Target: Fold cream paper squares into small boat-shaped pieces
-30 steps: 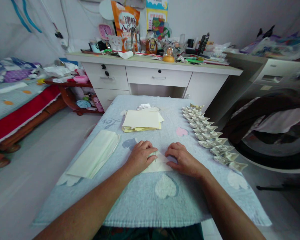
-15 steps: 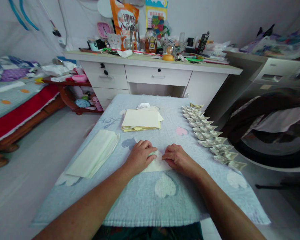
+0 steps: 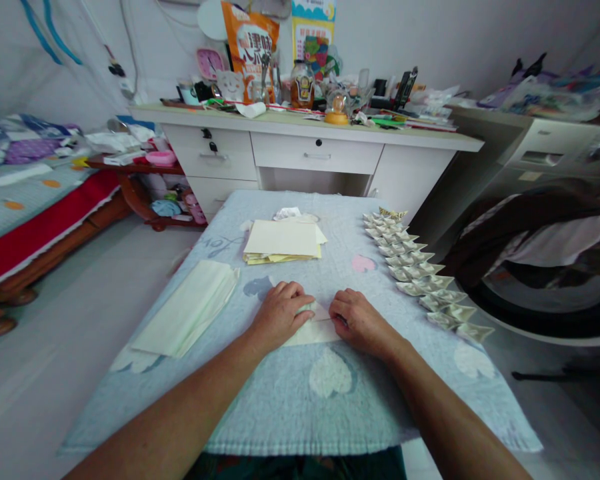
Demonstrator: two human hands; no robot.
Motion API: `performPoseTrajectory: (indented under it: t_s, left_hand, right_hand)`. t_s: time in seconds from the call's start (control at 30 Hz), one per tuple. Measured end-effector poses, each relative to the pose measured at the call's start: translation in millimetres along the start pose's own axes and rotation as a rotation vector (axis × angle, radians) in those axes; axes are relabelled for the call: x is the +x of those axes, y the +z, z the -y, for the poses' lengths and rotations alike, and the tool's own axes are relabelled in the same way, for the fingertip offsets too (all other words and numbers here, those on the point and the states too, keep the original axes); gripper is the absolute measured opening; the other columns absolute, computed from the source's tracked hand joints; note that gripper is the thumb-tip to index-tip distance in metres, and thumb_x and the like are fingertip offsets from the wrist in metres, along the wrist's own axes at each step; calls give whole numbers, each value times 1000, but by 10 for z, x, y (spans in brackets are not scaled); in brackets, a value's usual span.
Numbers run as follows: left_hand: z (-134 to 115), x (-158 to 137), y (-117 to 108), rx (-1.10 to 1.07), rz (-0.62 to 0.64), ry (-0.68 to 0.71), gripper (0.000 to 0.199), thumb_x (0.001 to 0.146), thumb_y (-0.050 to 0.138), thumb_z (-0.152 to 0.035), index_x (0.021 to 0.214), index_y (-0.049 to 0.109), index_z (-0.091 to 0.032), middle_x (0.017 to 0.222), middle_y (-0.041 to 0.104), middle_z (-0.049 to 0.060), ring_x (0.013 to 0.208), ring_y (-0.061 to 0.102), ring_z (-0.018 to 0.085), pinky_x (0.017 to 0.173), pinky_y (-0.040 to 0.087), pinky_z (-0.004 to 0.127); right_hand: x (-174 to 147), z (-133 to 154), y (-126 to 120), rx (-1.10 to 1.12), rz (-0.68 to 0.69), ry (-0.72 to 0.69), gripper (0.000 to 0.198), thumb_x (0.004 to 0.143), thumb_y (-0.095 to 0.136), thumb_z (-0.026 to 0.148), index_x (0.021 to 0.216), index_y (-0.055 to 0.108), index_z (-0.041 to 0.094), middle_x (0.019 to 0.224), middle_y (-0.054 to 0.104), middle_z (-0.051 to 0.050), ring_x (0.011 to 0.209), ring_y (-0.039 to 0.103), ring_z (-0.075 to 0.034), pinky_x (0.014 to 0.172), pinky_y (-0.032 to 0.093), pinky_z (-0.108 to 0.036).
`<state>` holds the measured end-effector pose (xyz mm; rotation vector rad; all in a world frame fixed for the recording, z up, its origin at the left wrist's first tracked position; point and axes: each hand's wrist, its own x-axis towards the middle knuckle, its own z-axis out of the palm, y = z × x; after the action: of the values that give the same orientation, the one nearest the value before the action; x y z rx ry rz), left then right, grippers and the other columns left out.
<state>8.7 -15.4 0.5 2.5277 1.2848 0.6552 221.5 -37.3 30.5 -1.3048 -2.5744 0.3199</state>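
Note:
A partly folded sheet of cream paper (image 3: 312, 335) lies on the cloth-covered table in front of me, its top part sloping in like a triangle. My left hand (image 3: 283, 309) grips its left side, thumb on the paper and fingers curled together. At the right side, my right hand (image 3: 356, 319) has its fingers bent and pressed together on the paper edge; its fingertips are partly hidden. Along the table's right side stand several folded paper boats (image 3: 411, 263) in rows. A stack of cream and yellow sheets (image 3: 281, 239) lies beyond my hands.
Left of my forearm lies a pile of pale green-white paper (image 3: 187, 308). Crumpled white paper (image 3: 287, 213) sits behind the stack. A white desk (image 3: 316, 148) with cluttered top closes off the far side. A washing machine (image 3: 540, 150) stands right, a bed (image 3: 50, 220) left.
My right hand has shifted slightly to the right along the paper, uncovering a little more of it. My left hand stays in place.

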Motion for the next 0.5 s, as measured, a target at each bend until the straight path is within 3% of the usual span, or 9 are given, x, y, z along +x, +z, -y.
performPoseTrajectory:
  t_s: [0.2,0.5]
  left_hand:
    - [-21,0,-6,8,1,-1,26,84,62,-32,110,66,-26,99,58,4,96,48,21,85,41,36]
    - [-34,19,-18,16,7,-6,30,86,59,-23,115,60,-24,102,59,5,98,49,21,88,41,37]
  right_hand:
    - [18,80,33,-128,-11,-12,10,80,59,14,89,59,18,89,59,-5,86,48,-19,76,33,-31]
    - [28,113,64,-177,0,-7,12,80,56,9,87,58,18,87,59,-5,82,48,-19,73,34,-30]
